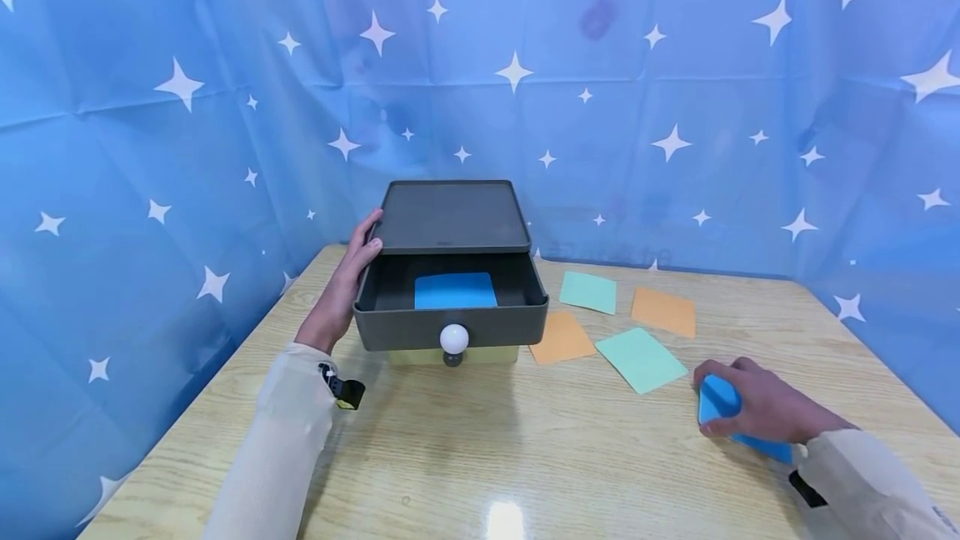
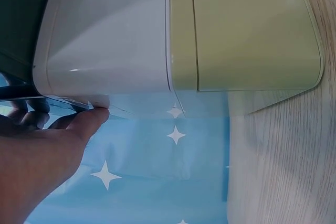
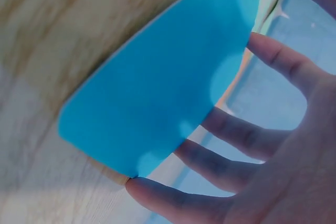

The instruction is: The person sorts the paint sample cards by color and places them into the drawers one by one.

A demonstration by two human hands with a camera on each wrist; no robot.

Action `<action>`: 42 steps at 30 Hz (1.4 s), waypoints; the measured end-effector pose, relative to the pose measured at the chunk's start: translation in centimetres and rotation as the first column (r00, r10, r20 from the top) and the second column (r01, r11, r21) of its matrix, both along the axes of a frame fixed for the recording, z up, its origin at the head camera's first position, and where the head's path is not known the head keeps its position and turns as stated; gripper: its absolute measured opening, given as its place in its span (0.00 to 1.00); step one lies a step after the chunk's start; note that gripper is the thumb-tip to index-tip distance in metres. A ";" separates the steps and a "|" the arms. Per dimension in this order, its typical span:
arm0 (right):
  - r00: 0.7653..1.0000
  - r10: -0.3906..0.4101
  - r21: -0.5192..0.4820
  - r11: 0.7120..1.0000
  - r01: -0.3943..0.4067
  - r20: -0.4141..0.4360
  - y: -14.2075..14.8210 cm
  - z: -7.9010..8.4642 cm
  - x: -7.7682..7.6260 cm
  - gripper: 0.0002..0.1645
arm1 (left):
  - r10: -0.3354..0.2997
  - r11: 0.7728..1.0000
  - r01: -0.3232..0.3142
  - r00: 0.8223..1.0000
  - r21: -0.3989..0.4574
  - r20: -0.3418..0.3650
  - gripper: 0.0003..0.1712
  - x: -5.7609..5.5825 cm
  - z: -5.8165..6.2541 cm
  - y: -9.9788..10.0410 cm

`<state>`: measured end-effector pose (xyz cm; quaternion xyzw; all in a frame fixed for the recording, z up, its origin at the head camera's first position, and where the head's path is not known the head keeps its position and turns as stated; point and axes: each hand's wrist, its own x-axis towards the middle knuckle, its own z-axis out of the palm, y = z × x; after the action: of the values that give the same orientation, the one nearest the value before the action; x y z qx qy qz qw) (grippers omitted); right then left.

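Note:
A small drawer cabinet (image 1: pixel 450 215) has a dark grey top, with white and pale yellow-green sides in the left wrist view. Its dark drawer (image 1: pixel 405 329) is pulled out, showing a white round knob and a blue paper sheet (image 1: pixel 454 291) inside. My left hand (image 1: pixel 341 286) rests against the cabinet's upper left side, thumb and fingers touching it near the top edge. At the right of the table, my right hand (image 1: pixel 757 402) holds another blue sheet (image 3: pixel 152 87) by its edges, fingers and thumb bent round it. The sheet bows between them.
Two mint-green sheets (image 1: pixel 642 359) and two orange sheets (image 1: pixel 663 312) lie flat on the wooden table (image 1: pixel 450 465), right of the cabinet. A blue star-patterned curtain (image 1: pixel 600 107) stands behind the table and at both sides.

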<state>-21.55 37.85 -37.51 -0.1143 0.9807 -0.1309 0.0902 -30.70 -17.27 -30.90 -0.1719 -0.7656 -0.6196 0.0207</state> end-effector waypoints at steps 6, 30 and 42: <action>1.000 0.003 0.023 1.000 -0.002 -0.025 0.0 0.3 0.3 0.34 | 0.002 1.000 -0.002 1.000 0.005 0.008 0.34 -0.1 0.0 0.2; 0.995 0.031 0.096 0.995 -0.022 -0.094 -1.9 2.2 0.6 0.37 | -0.001 1.000 0.001 1.000 0.020 -0.004 0.34 -0.1 0.0 0.3; 0.969 0.098 0.069 0.994 -0.084 -0.226 -4.8 3.4 1.5 0.36 | 0.005 1.000 -0.005 1.000 0.014 -0.006 0.34 0.0 0.0 0.1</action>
<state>-20.03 33.04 -34.11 -0.1707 0.9816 -0.0839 -0.0143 -30.75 -17.17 -30.92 -0.1715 -0.7615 -0.6245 0.0258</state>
